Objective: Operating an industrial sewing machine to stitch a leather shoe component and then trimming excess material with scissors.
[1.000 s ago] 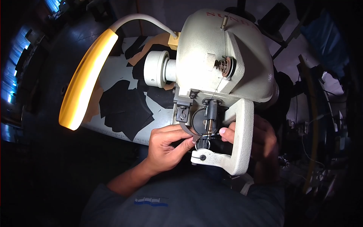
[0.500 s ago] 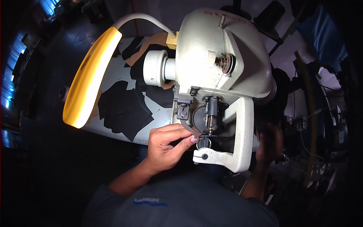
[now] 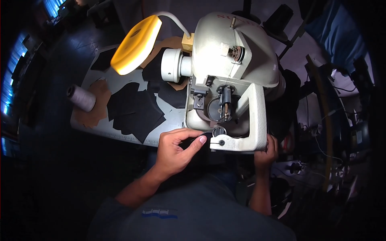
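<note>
My left hand is beside the front of a cream-coloured sewing machine, thumb and forefinger closed on a piece of black material. One end of that piece is close to the small ringed part at the tip of the machine's front arm. Above it are the toothed disc and the needle mechanism. On the far side of the front arm, my right hand has its fingers curled up against the frame's lower corner. What it grips, if anything, is hidden.
Left of the machine, cut black pieces lie on a pale table. A grey thread cone rests there on a brown piece. A lit yellow lamp hangs above. Dark thread cones stand behind; cables run at the right.
My left hand has left the curved plate by the disc and now holds the black material. My right hand has moved left to the frame. The lamp appears higher, uncovering the grey cone.
</note>
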